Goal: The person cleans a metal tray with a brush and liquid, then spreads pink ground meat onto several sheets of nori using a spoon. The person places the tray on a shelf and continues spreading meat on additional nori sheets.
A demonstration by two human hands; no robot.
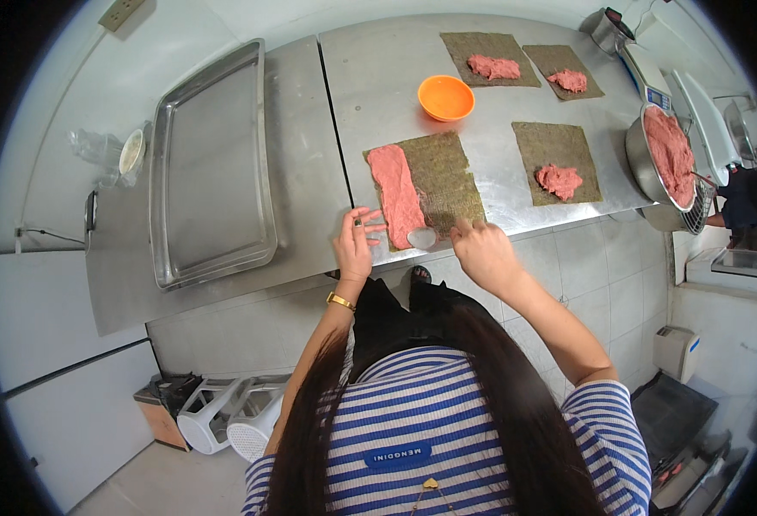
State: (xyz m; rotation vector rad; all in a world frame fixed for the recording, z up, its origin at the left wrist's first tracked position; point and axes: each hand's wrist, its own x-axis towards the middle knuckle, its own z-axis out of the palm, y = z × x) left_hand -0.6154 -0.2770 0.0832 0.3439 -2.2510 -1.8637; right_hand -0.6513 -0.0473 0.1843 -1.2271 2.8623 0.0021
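Observation:
A dark green seaweed sheet (444, 175) lies at the near edge of the steel table (309, 138), with pink meat paste (395, 191) spread in a strip along its left side. My left hand (355, 242) rests at the sheet's near left corner, fingers spread on the table edge. My right hand (481, 249) holds a spoon (424, 236) whose bowl touches the near end of the paste strip. An orange bowl (446, 96) stands just beyond the sheet.
Three more seaweed sheets, each with a lump of paste (559, 181), lie farther right and back. A steel bowl of pink paste (666, 155) stands at the right edge beside a scale (649, 82). A large empty steel tray (211, 163) sits left.

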